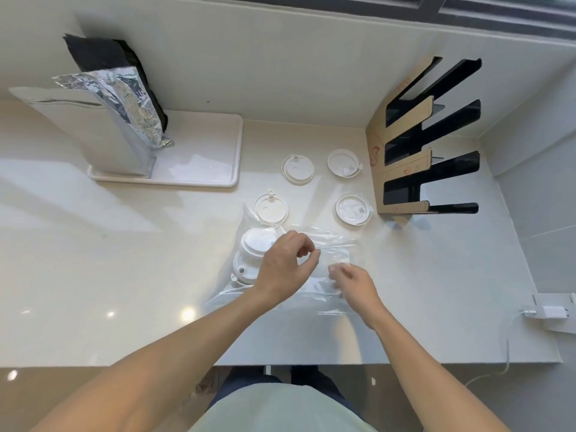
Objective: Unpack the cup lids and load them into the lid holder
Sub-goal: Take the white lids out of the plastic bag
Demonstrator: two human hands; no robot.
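Note:
A clear plastic bag [330, 244] lies on the white counter with two white cup lids [254, 244] still inside at its left end. My left hand [285, 266] pinches the bag's film near the middle. My right hand [353, 285] grips the bag's right part, fingers partly under the film. Several loose white lids lie beyond the bag: one lid [297, 169], another lid [343, 163], a third lid [270, 208] and a further lid [353, 209]. The black lid holder [427, 141], with cardboard on its front, stands at the right with its slots bare.
A white tray [199, 151] at the back left carries a silver foil pouch [124, 107], a black pouch [106, 54] and a grey pouch [93, 132]. A white charger with cable [548, 311] lies at the right edge. The counter's front edge runs below my forearms.

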